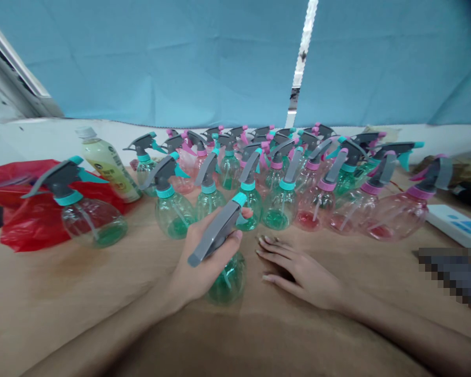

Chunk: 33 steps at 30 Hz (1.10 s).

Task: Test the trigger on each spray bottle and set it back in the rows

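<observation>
Left hand: the left hand (pixel 198 272) was closed around the neck and head of a green spray bottle (pixel 230 283), its thumb lying along the near side.
Held bottle: it was in front of the person, between the left forearm and the right hand, close to the surface (pixel 47 309); whether its base touched could not be told.
Sprayer head: the grey lever (pixel 210 241) pointed back toward the person, and the turquoise nozzle (pixel 239 199) pointed away.
Right hand: the right hand (pixel 308 269) held nothing; it lay palm down on the surface beside the held bottle, fingers slightly spread.
Front row: green-tinted bottles (pixel 175 214) with turquoise collars stood toward the left, and pink-tinted bottles (pixel 314 212) with pink collars toward the right.
Behind them: more spray bottles crowded together, both colours mixed.
Far left: a lone spray bottle (pixel 94 222) with a turquoise collar stood apart, in front of a red plastic bag (pixel 27 225).
Drink bottle: a white-capped drink bottle (pixel 110 165) leaned just behind that one.
Right edge: a white device (pixel 451 220) with blue markings lay near a pixelated dark object (pixel 453 275).
Backdrop: a blue sheet (pixel 180 63) hung beyond the bottles, crossed by a white strip (pixel 303 52).
</observation>
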Each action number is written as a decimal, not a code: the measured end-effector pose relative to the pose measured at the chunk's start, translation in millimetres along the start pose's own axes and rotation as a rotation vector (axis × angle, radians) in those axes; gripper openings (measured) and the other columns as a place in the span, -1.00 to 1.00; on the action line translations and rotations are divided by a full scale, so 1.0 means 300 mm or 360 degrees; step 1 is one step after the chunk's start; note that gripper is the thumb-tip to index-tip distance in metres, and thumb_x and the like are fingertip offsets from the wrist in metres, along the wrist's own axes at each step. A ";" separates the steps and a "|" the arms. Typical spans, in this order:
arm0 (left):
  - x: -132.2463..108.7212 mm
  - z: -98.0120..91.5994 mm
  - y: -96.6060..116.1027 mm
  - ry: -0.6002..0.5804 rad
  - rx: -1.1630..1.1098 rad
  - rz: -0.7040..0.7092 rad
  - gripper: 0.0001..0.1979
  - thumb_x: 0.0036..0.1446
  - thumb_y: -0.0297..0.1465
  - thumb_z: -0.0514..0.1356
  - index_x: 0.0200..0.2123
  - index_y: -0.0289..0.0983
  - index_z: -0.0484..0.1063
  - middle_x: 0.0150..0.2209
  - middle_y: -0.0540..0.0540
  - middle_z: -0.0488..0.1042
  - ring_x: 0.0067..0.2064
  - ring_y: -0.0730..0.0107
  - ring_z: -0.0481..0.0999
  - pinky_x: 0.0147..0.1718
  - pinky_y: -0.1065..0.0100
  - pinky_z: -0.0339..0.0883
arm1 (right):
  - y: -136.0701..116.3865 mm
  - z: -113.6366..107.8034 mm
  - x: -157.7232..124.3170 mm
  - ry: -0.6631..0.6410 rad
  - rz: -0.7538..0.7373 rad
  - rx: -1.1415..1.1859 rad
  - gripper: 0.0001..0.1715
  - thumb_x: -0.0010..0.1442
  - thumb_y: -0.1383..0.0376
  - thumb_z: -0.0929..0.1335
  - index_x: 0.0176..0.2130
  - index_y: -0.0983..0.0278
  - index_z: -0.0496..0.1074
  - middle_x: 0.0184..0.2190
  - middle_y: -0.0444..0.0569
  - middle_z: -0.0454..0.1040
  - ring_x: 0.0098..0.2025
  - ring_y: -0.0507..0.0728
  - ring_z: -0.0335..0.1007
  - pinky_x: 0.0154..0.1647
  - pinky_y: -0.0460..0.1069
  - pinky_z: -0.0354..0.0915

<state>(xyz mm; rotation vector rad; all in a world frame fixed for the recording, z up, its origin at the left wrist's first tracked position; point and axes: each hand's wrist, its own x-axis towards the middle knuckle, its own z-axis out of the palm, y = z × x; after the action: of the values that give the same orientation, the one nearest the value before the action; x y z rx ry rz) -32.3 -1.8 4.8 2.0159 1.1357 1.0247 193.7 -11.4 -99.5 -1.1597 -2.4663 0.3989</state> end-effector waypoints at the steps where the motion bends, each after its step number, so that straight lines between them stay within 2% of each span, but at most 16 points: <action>1: 0.000 0.000 -0.001 0.0005 0.0002 -0.0001 -0.69 0.17 -0.34 0.07 -0.01 -0.14 0.37 -0.55 0.09 0.33 -0.48 0.41 0.36 -0.51 0.38 0.16 | 0.001 0.001 0.000 0.0007 -0.0005 0.0009 -0.37 0.29 0.03 0.23 0.25 0.20 0.15 0.28 -0.02 0.13 0.32 0.19 -0.02 0.30 0.19 0.02; 12: -0.001 0.002 -0.007 0.0004 -0.0029 0.0005 -0.69 0.17 -0.30 0.07 -0.01 -0.12 0.37 -0.54 0.08 0.38 -0.52 0.42 0.35 -0.52 0.38 0.17 | 0.001 0.002 -0.001 0.0050 -0.0025 0.0025 -0.38 0.28 0.04 0.24 0.25 0.18 0.15 0.27 -0.02 0.16 0.31 0.20 0.01 0.29 0.21 0.04; 22: -0.004 -0.002 -0.003 0.0008 -0.0018 -0.0013 -0.69 0.17 -0.32 0.07 -0.01 -0.12 0.37 -0.58 0.09 0.34 -0.53 0.42 0.35 -0.55 0.39 0.16 | -0.004 -0.001 0.001 0.0019 -0.0012 0.0007 -0.38 0.29 0.03 0.23 0.24 0.20 0.17 0.27 -0.01 0.15 0.31 0.19 -0.01 0.30 0.19 0.02; 33: -0.005 0.001 -0.022 0.0010 -0.0016 0.0008 -0.74 0.18 -0.27 0.09 -0.07 -0.11 0.41 -0.56 0.06 0.39 -0.40 0.34 0.45 -0.46 0.37 0.32 | -0.001 0.000 0.000 0.0029 -0.0016 0.0019 -0.39 0.29 0.04 0.23 0.24 0.20 0.18 0.28 -0.01 0.14 0.31 0.19 -0.01 0.30 0.19 0.01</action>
<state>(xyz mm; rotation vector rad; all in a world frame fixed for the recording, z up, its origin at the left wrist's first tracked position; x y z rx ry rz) -35.4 -0.3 -1.1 2.0099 1.1275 1.0379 193.5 -11.6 -99.3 -1.1408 -2.4498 0.3973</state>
